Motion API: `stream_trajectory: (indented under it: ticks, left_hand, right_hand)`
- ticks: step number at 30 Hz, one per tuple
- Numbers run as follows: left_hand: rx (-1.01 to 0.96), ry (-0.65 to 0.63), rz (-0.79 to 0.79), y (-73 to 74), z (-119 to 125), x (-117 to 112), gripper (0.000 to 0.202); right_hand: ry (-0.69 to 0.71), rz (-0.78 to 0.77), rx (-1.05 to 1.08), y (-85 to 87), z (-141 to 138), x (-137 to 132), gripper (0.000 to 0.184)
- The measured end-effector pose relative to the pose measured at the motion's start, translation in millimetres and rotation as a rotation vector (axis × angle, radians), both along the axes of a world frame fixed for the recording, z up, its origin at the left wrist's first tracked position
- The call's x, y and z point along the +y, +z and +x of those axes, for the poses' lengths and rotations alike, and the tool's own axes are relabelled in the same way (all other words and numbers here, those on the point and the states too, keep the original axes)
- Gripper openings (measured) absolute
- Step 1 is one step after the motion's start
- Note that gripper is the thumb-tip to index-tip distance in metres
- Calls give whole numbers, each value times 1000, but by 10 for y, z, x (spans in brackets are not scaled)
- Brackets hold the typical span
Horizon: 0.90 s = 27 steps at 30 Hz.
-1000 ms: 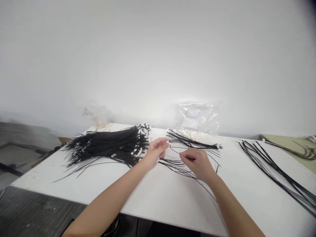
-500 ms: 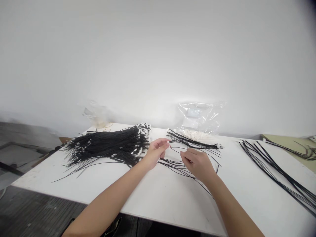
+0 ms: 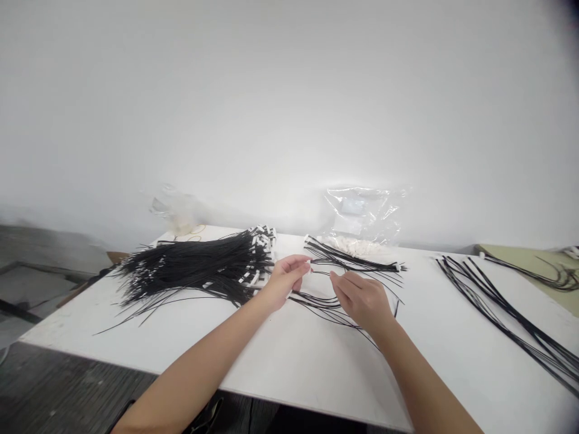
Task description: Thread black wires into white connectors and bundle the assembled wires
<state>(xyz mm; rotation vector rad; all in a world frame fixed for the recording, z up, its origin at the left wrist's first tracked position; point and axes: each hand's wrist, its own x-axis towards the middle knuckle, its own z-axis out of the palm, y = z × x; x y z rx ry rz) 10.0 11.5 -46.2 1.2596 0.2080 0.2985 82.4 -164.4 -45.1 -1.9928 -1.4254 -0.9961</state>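
My left hand [image 3: 284, 278] hovers over the white table [image 3: 289, 355], its thumb and fingers pinched on a small white connector [image 3: 310, 265]. My right hand [image 3: 362, 298] is just right of it, fingers pinched on a thin black wire [image 3: 322, 273] whose end points toward that connector. Loose black wires [image 3: 325, 300] lie beneath both hands. A small bundle of black wires with white ends [image 3: 357, 260] lies just behind them.
A large heap of black wires with white connectors [image 3: 199, 268] fills the left of the table. A clear plastic bag of white parts [image 3: 362, 223] leans on the wall. Long black cables [image 3: 506, 313] run along the right. A second crumpled bag [image 3: 176, 211] sits back left.
My right hand has slid a little forward and left, bringing the wire end closer to the connector held in my left hand. My left hand has barely moved.
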Motion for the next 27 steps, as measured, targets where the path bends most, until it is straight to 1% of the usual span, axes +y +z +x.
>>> stream_trajectory:
  ticks: [5,8,10,14,17,24,27]
  left_hand:
    - [35,-24,-29,-3,-3,-17,40]
    - [39,-49,-30,4,-9,-31,40]
    - [34,-74,-23,16,-19,-48,42]
    - [32,-98,-33,37,-48,-92,49]
    - [34,-105,-46,40,-59,-111,52]
    - [61,-107,-49,44,-68,-115,50]
    - [59,-113,-47,38,-68,-114,46]
  right_hand:
    - [18,3,-2,-30,14,-2,16]
    - [11,-1,4,-16,12,2,12]
    - [31,-16,13,5,3,10,11]
    - [89,-15,38,43,-33,39,12]
    - [81,-15,2,47,-61,63,14]
    - [60,-21,-7,25,-107,91,21]
    - [62,-35,-15,28,-123,101,21]
